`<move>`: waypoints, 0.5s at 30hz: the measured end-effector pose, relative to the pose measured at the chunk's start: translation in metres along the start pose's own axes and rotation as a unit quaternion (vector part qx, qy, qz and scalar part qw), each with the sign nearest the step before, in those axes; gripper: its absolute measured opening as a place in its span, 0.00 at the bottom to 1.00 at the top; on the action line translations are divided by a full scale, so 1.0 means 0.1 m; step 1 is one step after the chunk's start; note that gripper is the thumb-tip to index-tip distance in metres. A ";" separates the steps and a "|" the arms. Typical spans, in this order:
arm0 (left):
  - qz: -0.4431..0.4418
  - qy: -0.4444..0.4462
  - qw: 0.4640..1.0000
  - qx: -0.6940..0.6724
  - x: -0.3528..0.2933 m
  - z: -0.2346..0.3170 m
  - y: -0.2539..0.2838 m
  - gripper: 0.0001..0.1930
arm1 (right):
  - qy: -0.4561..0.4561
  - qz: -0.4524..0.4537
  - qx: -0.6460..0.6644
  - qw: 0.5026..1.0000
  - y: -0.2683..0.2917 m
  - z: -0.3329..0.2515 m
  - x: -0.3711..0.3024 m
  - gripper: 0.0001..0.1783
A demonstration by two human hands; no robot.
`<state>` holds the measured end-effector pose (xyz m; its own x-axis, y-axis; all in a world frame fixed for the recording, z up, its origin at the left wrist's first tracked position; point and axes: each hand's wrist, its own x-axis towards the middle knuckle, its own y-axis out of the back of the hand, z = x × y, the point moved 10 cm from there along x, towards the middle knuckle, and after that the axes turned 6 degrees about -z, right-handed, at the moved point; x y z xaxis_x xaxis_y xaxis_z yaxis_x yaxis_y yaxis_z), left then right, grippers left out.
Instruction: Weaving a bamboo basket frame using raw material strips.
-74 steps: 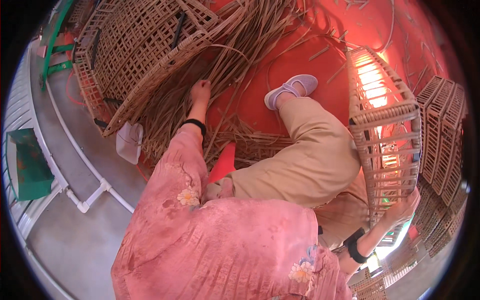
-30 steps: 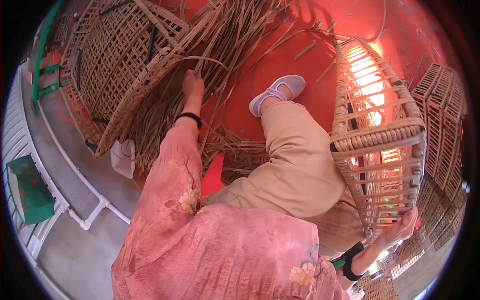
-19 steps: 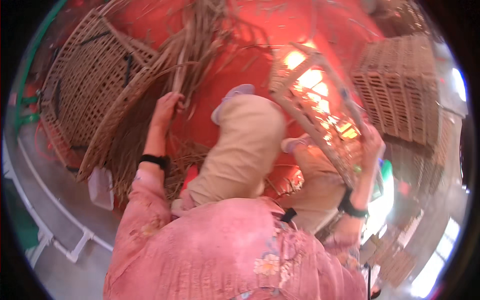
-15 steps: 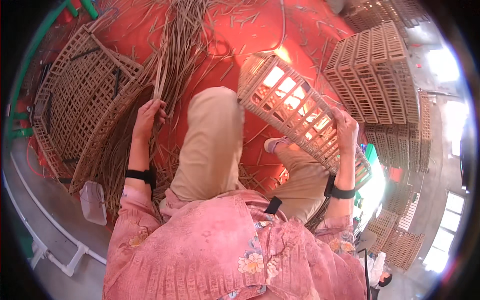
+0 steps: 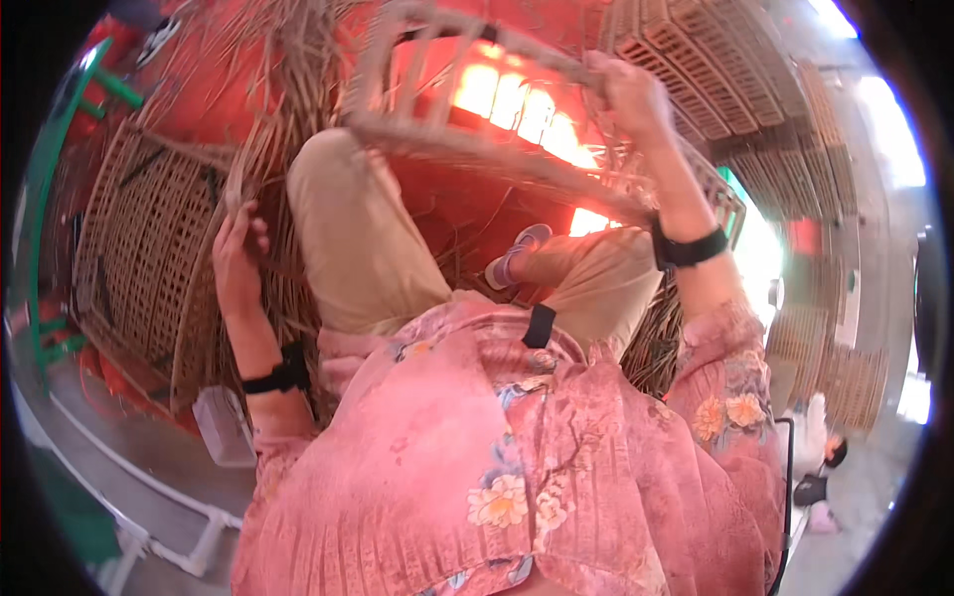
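My right hand [image 5: 632,99] is closed round the far rim of a woven wicker basket [image 5: 477,157], which is tilted up over my knees. Its open slats let bright light through, and motion blurs its edges. Over on the left, my left hand [image 5: 239,241] has its fingers closed at the lower end of a pale, flat wicker strip [image 5: 237,189]. That strip runs up beside a long bundle of loose brown strips [image 5: 303,94] lying left of my raised knee.
A large woven basket [image 5: 149,238] stands at the left, with a white plastic container [image 5: 223,427] near it. Stacked wicker baskets [image 5: 701,65] rise at the far right. White pipes [image 5: 204,541] and a green frame [image 5: 35,219] border the left side. Another person [image 5: 813,447] is at the lower right.
The basket has swung up and to the left with my right hand, lying more level across the view. My left hand has moved left and down. The whole view has shifted.
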<state>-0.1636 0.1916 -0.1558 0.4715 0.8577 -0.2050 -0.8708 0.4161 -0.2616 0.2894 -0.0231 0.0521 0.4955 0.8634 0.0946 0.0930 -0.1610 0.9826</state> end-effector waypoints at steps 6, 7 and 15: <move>0.002 0.026 0.997 -0.067 0.03 0.22 0.05 0.13 | -0.022 -0.055 0.008 0.998 -0.38 -0.07 0.14 0.22; 0.015 0.010 0.996 -0.084 0.00 0.39 0.01 0.14 | 0.027 -0.010 0.026 0.999 -0.31 -0.02 0.16 0.26; -0.318 -0.055 0.860 -0.396 -0.73 1.56 -1.57 0.17 | 0.052 -0.018 0.442 0.895 0.07 -1.30 -0.45 0.26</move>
<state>-0.0831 0.1105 0.0473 0.7635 0.5741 0.2959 -0.0540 0.5132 -0.8565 0.1553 -0.0007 0.0752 0.3986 0.9085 0.1251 0.7779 -0.4072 0.4787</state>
